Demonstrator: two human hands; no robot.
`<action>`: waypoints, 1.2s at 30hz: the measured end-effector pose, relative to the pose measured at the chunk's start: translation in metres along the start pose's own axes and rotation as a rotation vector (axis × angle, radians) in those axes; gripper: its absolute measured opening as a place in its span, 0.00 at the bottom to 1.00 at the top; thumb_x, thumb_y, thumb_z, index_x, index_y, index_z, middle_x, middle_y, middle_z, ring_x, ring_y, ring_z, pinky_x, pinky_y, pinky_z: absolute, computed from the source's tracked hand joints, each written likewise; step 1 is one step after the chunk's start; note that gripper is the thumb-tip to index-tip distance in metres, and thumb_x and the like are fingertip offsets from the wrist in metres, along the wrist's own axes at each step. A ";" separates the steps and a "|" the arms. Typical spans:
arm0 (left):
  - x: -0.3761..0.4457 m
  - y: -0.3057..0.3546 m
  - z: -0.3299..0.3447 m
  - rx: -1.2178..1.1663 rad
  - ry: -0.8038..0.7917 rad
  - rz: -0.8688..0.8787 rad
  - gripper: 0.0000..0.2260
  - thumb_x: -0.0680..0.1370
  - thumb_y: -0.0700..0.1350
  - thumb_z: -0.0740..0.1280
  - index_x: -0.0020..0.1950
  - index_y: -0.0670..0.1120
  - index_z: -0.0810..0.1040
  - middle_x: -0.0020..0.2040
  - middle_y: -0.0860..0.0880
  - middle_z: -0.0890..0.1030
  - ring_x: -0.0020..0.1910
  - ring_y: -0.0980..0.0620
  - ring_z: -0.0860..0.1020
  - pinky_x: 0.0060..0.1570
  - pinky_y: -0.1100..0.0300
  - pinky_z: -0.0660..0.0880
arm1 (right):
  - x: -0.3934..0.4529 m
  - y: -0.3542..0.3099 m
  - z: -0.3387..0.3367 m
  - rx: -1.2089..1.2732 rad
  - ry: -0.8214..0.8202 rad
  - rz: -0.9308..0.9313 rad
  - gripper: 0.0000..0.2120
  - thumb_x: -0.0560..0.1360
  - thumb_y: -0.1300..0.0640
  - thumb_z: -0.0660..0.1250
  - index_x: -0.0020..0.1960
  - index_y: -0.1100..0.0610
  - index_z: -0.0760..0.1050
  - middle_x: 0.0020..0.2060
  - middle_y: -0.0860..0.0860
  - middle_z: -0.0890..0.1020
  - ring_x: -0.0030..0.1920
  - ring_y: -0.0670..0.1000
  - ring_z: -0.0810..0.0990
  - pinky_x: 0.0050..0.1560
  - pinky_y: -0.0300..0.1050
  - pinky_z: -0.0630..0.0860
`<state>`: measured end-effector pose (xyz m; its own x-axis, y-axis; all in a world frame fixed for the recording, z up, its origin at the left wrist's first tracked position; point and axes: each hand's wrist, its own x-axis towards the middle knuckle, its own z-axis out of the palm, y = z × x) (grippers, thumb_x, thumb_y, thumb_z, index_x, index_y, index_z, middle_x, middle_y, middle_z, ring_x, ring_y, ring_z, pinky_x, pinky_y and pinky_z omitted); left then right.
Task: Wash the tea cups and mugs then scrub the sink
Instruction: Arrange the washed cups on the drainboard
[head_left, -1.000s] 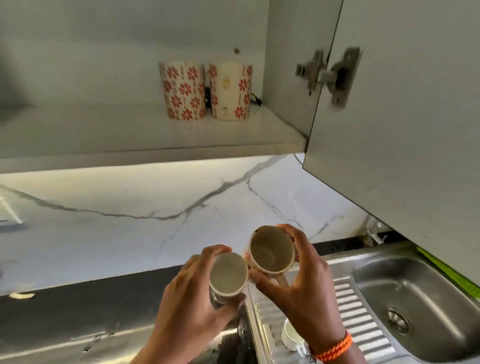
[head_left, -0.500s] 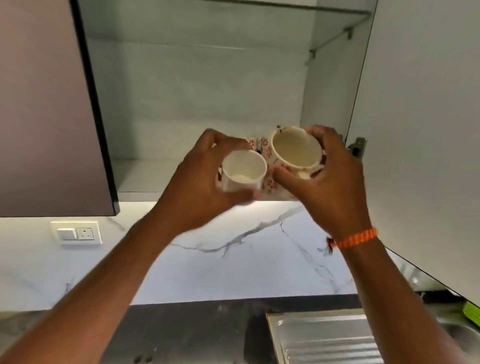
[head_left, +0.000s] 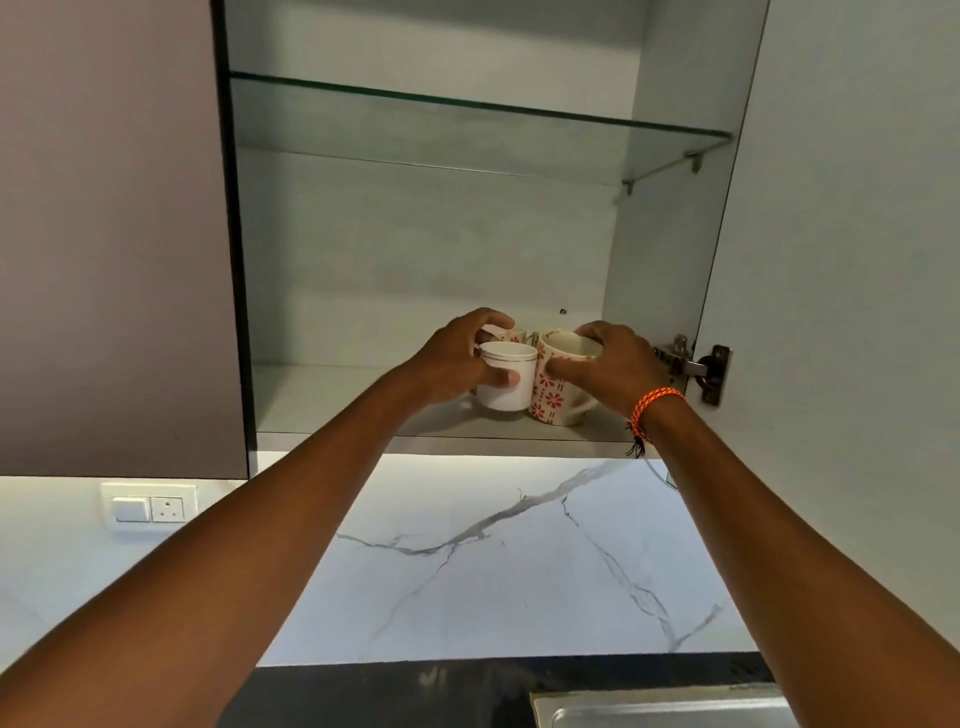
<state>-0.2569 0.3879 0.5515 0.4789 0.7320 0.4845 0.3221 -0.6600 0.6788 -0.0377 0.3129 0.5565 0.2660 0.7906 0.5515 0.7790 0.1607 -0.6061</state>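
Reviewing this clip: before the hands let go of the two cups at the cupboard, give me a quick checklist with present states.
1. Left hand has a grip on the white cup: ok.
2. Right hand holds the flowered mug: ok.
3. Flowered mug resting on the lower shelf: ok.
4. White cup's base down on that shelf: cannot tell.
5. Clearance from the mugs behind: cannot tell, hands hide them.
6. Cupboard door open, out of the way: ok.
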 end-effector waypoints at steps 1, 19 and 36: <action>0.001 -0.002 0.001 -0.007 -0.003 0.005 0.30 0.72 0.40 0.82 0.70 0.54 0.75 0.62 0.49 0.80 0.61 0.49 0.80 0.64 0.48 0.80 | 0.002 0.001 0.000 -0.011 -0.005 0.005 0.34 0.66 0.42 0.82 0.68 0.53 0.78 0.62 0.53 0.79 0.54 0.51 0.79 0.44 0.40 0.75; -0.008 -0.015 0.024 0.207 0.219 0.078 0.36 0.70 0.44 0.84 0.75 0.50 0.72 0.68 0.44 0.71 0.64 0.47 0.76 0.59 0.60 0.76 | -0.017 0.000 -0.011 -0.076 0.038 -0.136 0.37 0.70 0.50 0.81 0.74 0.47 0.69 0.68 0.53 0.74 0.58 0.46 0.75 0.57 0.45 0.77; -0.253 -0.179 0.374 -0.096 -0.238 -0.267 0.10 0.82 0.43 0.68 0.60 0.55 0.81 0.54 0.61 0.81 0.51 0.59 0.80 0.53 0.56 0.80 | -0.342 0.315 0.128 0.087 0.027 0.503 0.17 0.75 0.63 0.74 0.59 0.46 0.80 0.54 0.44 0.83 0.53 0.48 0.83 0.54 0.54 0.83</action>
<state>-0.1300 0.2571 0.1008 0.5681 0.8093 0.1491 0.3886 -0.4235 0.8183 0.0443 0.1685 0.1035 0.6119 0.7671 0.1929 0.5007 -0.1869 -0.8452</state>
